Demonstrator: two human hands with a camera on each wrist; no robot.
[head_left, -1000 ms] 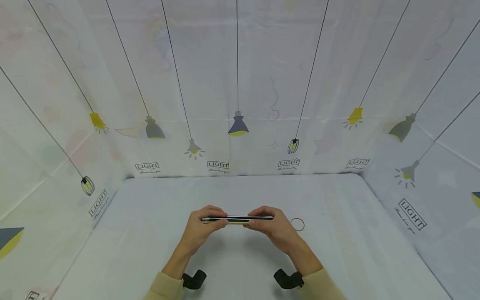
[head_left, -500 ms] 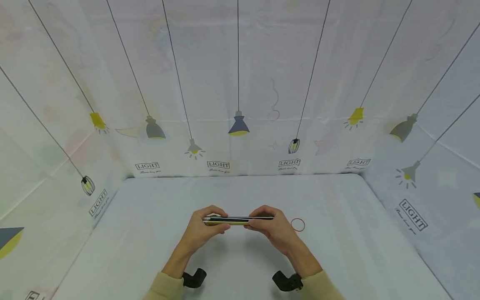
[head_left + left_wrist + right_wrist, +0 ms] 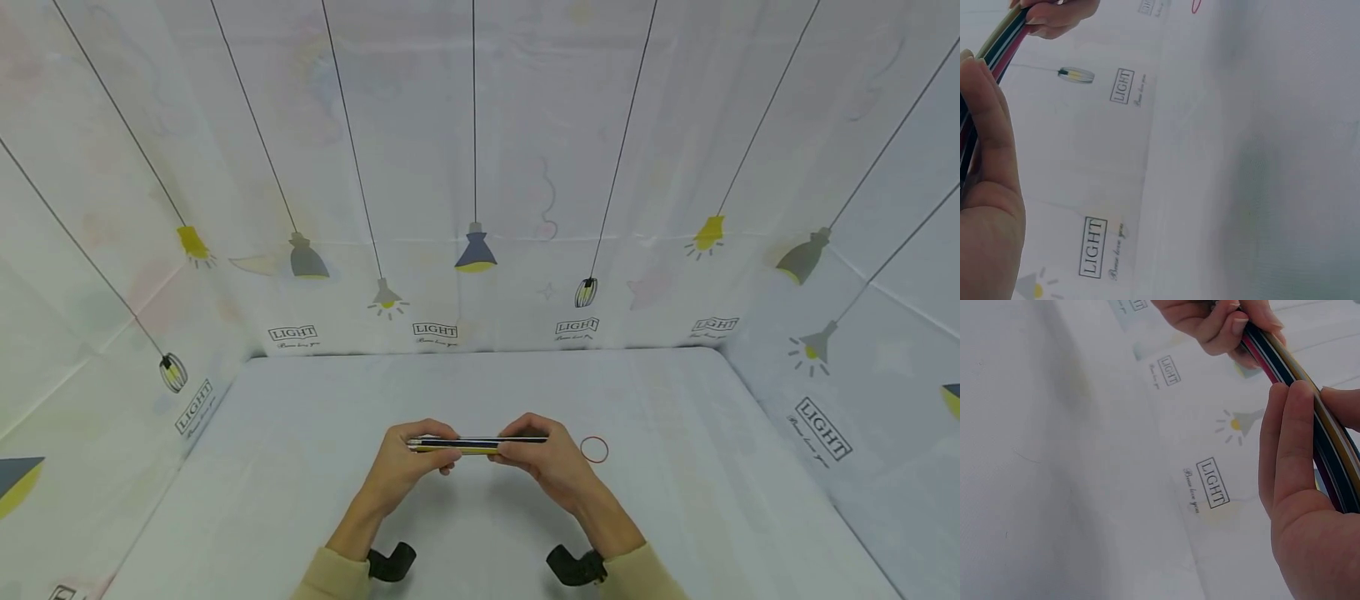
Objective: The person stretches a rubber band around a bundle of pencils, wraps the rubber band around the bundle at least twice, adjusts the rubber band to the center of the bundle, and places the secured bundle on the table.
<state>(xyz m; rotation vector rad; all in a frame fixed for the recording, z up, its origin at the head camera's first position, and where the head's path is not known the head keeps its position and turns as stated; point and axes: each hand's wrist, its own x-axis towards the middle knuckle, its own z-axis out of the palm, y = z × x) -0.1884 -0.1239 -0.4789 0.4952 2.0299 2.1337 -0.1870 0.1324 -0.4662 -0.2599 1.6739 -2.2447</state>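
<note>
Pencils [image 3: 476, 442] lie level, pointing left to right above the table [image 3: 675, 500], left hand [image 3: 408, 462] and right hand [image 3: 543, 462] each pinching an end, tips hidden by fingers.

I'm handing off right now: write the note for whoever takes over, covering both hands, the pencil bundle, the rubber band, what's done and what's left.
Left hand: grips the left end of the pencil bundle.
Right hand: grips the right end of the same bundle.
Bundle: several pencils gathered side by side, held level above the table.
Red rubber band: lies flat on the table just right of the right hand, untouched.
Done: pencils gathered and lined up in both hands.
Left, as it looks: no band is visible on the bundle, so picking up the band and putting it round the pencils probably remains.
</note>
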